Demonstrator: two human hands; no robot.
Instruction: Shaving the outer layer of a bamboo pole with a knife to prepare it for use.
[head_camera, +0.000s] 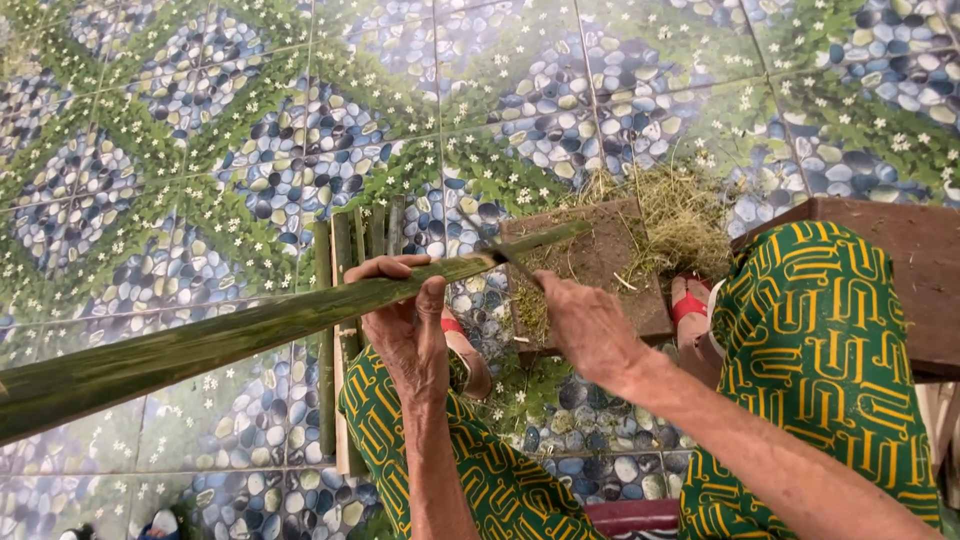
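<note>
My left hand (405, 320) grips a long green bamboo strip (230, 335) that runs from the lower left up to a point near the wooden block (600, 265). My right hand (585, 325) holds a thin dark blade (505, 250) pressed against the strip near its far end. Only part of the blade shows above my fingers. Both my knees, in green and yellow patterned cloth, frame the hands.
Several cut green bamboo strips (345, 250) lie on the pebble-patterned tile floor under my left hand. A heap of fine green shavings (680, 215) covers the far side of the block. A brown wooden bench (910, 260) is at the right. Red sandals (688, 300) sit by the block.
</note>
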